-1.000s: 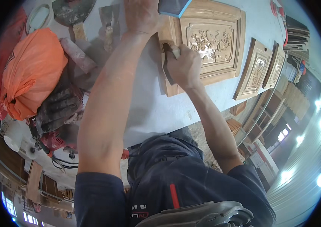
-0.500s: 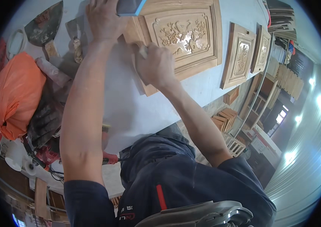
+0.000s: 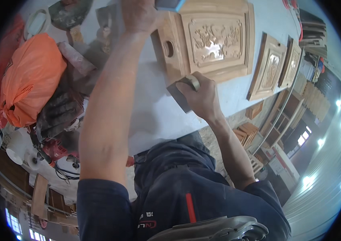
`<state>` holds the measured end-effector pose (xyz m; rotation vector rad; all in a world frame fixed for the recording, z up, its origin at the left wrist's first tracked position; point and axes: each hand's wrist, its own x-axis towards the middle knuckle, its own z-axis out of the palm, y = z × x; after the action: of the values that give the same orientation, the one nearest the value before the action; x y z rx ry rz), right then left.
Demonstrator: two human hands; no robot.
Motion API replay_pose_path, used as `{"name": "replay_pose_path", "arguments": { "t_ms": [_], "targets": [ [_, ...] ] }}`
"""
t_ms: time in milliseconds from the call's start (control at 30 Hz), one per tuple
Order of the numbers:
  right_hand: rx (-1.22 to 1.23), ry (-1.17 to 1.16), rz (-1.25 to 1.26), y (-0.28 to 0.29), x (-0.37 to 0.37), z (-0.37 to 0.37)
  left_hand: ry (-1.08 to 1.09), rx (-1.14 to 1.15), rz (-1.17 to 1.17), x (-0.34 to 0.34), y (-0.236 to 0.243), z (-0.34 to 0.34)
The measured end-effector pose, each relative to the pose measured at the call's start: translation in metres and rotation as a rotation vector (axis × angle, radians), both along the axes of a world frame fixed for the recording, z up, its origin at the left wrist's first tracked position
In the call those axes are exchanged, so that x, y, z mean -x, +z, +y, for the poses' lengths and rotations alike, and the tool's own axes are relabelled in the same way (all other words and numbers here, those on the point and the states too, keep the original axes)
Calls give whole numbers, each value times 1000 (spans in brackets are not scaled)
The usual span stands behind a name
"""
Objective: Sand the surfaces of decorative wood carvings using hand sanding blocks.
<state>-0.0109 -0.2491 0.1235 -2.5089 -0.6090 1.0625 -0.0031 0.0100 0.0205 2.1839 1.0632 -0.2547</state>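
A pale wooden cabinet door (image 3: pixel 174 66) with a carved, glossy panel lies on the white table; its left stile has an oval pull hole (image 3: pixel 169 49). My right hand (image 3: pixel 205 96) is closed around a putty knife (image 3: pixel 178 97) with a light handle and wide dark blade. The blade is by the door's near corner, partly past its edge; whether it touches the wood is hard to tell. At the far left corner is my left hand (image 3: pixel 140 16), its fingers cut off by the upper edge. Beside it is a grey block with a blue edge (image 3: pixel 170 4); whether I hold it is hidden.
Two smaller carved doors (image 3: pixel 269 66) (image 3: pixel 290 62) lie to the right. Left of my arm are a large scraper (image 3: pixel 72 14), an orange bag (image 3: pixel 34 80), a roll (image 3: pixel 76 58) and dark cloth. Below stands a red power tool (image 3: pixel 56 149) with cables; wooden frames (image 3: pixel 281 114) stand at right.
My right hand has drawn the putty knife from the door's left stile toward me, to its near corner, uncovering the pull hole. My view has turned slightly.
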Motion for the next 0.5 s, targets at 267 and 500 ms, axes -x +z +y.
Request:
{"name": "replay_pose_path", "arguments": {
  "t_ms": [267, 500],
  "targets": [
    [-140, 102, -471, -35, -1, 35, -3, -202, -218, 2, -23, -7],
    [-124, 163, -525, -65, -14, 50, -17, -434, -810, 4, -27, -18]
  ]
}}
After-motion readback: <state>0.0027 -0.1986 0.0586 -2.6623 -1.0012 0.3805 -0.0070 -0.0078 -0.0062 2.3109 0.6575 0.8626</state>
